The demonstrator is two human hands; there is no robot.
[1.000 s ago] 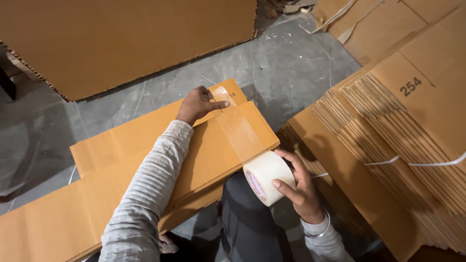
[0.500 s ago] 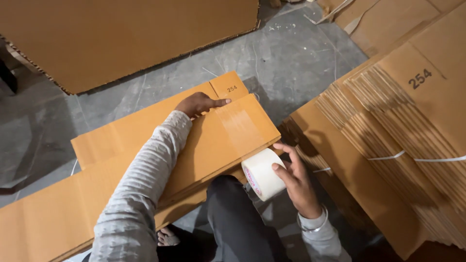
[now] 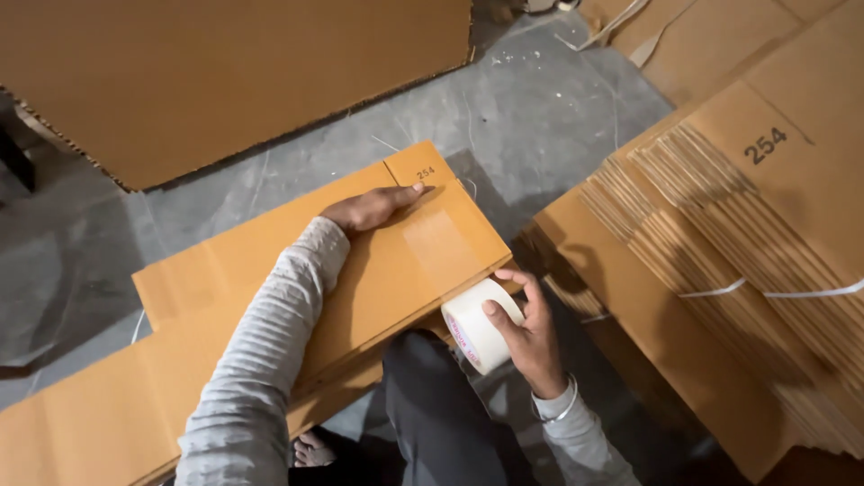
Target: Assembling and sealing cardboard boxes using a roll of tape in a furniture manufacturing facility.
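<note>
A flattened brown cardboard box lies across my lap and the floor. My left hand rests flat on its top face, fingers pointing right toward the box's far corner. A strip of clear tape runs across the flap to the near edge. My right hand grips a white roll of packing tape just off that near edge, thumb on the roll's outer face.
A tall tied stack of flattened cartons stands at the right. A large cardboard sheet lies at the top left. Grey concrete floor shows between them. My dark trouser knee is under the box.
The left hand slid along the flap toward the box's middle. The right hand carried the tape roll down past the near edge, laying tape across the flap.
</note>
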